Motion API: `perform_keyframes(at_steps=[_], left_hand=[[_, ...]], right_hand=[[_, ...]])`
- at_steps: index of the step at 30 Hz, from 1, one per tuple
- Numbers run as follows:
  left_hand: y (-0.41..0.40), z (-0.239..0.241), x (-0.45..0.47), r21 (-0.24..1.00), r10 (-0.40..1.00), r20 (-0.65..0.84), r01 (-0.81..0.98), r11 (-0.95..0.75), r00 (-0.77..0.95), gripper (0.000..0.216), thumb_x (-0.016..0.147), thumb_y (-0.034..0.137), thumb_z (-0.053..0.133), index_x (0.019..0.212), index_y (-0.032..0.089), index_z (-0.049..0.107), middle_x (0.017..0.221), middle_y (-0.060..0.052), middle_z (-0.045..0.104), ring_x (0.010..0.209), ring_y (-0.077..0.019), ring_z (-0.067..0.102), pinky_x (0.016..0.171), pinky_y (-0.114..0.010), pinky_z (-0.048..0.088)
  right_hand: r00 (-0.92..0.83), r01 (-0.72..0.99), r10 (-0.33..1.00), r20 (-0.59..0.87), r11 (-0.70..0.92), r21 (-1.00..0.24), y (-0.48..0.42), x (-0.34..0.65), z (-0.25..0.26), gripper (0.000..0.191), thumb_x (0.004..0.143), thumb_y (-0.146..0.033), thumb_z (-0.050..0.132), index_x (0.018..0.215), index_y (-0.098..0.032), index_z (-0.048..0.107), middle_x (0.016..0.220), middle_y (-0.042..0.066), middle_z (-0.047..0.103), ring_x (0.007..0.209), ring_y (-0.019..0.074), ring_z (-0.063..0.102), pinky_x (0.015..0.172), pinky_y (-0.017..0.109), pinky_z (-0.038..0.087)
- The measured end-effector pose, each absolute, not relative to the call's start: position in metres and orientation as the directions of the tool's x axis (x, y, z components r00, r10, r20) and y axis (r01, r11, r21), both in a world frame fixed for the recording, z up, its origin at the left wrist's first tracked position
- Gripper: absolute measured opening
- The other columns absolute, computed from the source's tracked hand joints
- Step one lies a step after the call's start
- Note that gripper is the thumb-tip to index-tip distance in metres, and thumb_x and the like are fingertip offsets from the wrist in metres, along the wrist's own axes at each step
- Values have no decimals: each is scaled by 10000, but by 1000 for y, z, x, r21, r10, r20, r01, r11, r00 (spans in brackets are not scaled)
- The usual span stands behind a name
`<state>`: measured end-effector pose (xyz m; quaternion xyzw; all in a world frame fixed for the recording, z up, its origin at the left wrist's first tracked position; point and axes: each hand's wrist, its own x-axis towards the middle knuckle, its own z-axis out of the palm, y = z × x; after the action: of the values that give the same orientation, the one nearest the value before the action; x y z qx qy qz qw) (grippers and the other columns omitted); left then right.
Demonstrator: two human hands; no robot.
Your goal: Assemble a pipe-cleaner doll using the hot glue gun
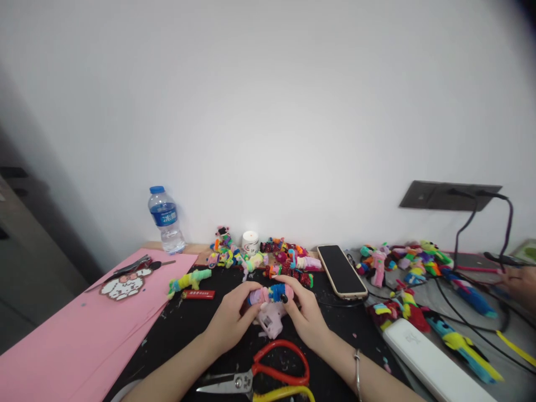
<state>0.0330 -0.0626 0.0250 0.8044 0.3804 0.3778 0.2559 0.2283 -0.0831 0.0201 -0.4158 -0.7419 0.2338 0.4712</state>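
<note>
Between my left hand (232,315) and my right hand (309,318), low in the middle of the head view, a fuzzy pipe-cleaner piece (270,293) in pink, lilac and blue lies sideways. The fingers of both hands close round its ends, and some fingertips are hidden behind it. Just below it, between the hands, sits a pale pink plastic object (272,322) whose kind I cannot make out. Nearer to me are scissors (248,382) with a red and a yellow handle, lying on the black mat (188,343).
Pink paper (62,346) and a water bottle (167,220) are at left, with a red lighter (199,295) nearby. Pipe-cleaner figures (293,276) line the back. A phone (341,271), white power bank (431,360) and cables lie right, where another person's hand (519,282) shows.
</note>
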Motion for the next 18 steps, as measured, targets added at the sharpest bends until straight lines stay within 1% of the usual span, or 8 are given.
perform_keyframes(at_steps=[2, 5, 7, 9, 11, 15, 18], left_hand=[[-61, 23, 33, 713, 812, 425, 405, -573, 400, 194, 830, 230, 488, 1009, 187, 549, 961, -58, 649, 869, -186, 596, 783, -301, 467], [-58, 22, 32, 728, 823, 438, 395, -561, 361, 199, 837, 245, 481, 1014, 185, 549, 953, -55, 648, 869, -187, 600, 774, -296, 473], [-57, 22, 32, 743, 839, 432, 397, -539, 331, 200, 843, 267, 478, 1011, 185, 549, 933, -55, 647, 847, -190, 604, 752, -298, 484], [-56, 20, 31, 763, 860, 413, 402, -507, 300, 210, 849, 301, 474, 1010, 186, 544, 909, -56, 642, 812, -192, 608, 725, -307, 499], [-54, 17, 30, 783, 875, 407, 394, -482, 262, 238, 853, 328, 466, 1034, 185, 527, 929, -67, 637, 830, -204, 611, 747, -332, 507], [-48, 8, 26, 789, 894, 415, 423, -446, 167, 287, 817, 374, 516, 1038, 191, 529, 998, -77, 631, 912, -232, 609, 792, -354, 509], [-42, 0, 22, 844, 916, 392, 364, -394, 84, 338, 783, 413, 552, 1038, 192, 532, 970, -67, 648, 905, -239, 628, 763, -337, 535]], right_hand=[[-218, 395, 837, 501, 545, -739, -84, 228, 19, 361, 895, -239, 409, 1252, -194, 441, 1081, 87, 588, 907, 195, 585, 802, 303, 459], [-205, 389, 843, 497, 536, -749, -84, 228, 14, 402, 882, -219, 415, 1280, -195, 373, 895, 48, 588, 761, 175, 576, 724, 288, 466], [-179, 388, 843, 508, 535, -751, -83, 227, 11, 400, 876, -198, 408, 1273, -198, 357, 837, 27, 562, 686, 156, 547, 664, 269, 458], [-147, 398, 837, 527, 538, -743, -82, 226, 9, 377, 868, -169, 397, 1243, -200, 371, 825, 20, 542, 648, 141, 519, 617, 251, 441], [-120, 422, 833, 541, 536, -732, -82, 225, 8, 350, 855, -137, 392, 1200, -199, 400, 808, 13, 532, 630, 131, 503, 597, 240, 429], [-98, 499, 835, 542, 513, -699, -84, 224, 9, 345, 815, -91, 407, 1141, -198, 439, 774, 4, 543, 641, 135, 508, 603, 235, 419], [-78, 529, 850, 521, 478, -701, -84, 224, 10, 314, 818, -86, 393, 1109, -187, 456, 753, 8, 554, 645, 140, 520, 609, 234, 422]])
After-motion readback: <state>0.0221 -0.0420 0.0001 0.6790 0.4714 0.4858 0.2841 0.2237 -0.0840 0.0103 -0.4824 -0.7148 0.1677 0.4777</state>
